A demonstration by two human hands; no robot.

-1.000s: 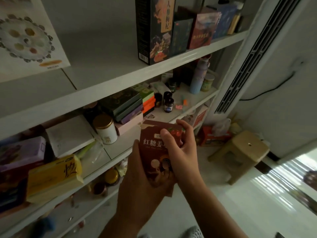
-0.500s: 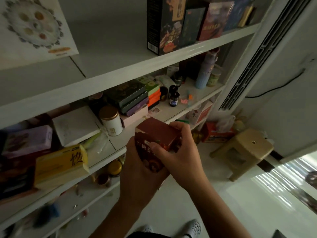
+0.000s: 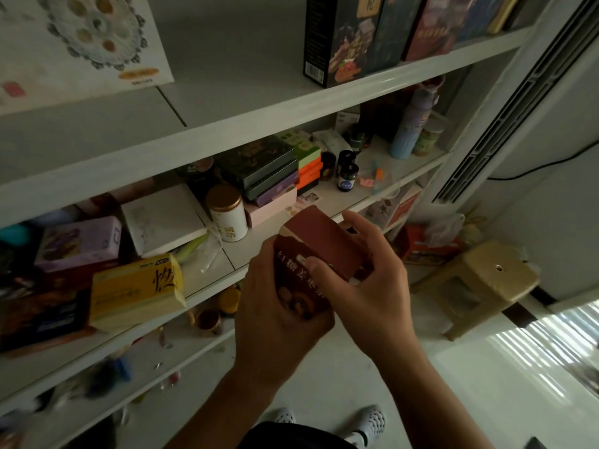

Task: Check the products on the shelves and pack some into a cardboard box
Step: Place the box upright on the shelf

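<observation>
red box (image 3: 324, 238): 红糖姜, rest unclear | yellow box (image 3: 129, 294): 炒

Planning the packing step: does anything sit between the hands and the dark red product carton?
Nothing does: the left hand and the right hand both grip the dark red rectangular cardboard carton. No packing box is in view, so that path cannot be judged.

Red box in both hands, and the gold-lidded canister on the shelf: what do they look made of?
The red box: printed paperboard, slight sheen, crisp folded edges. The canister: probably a metal tin, white printed body; its gold lid has a metallic gleam, though coated cardboard is possible.
</observation>
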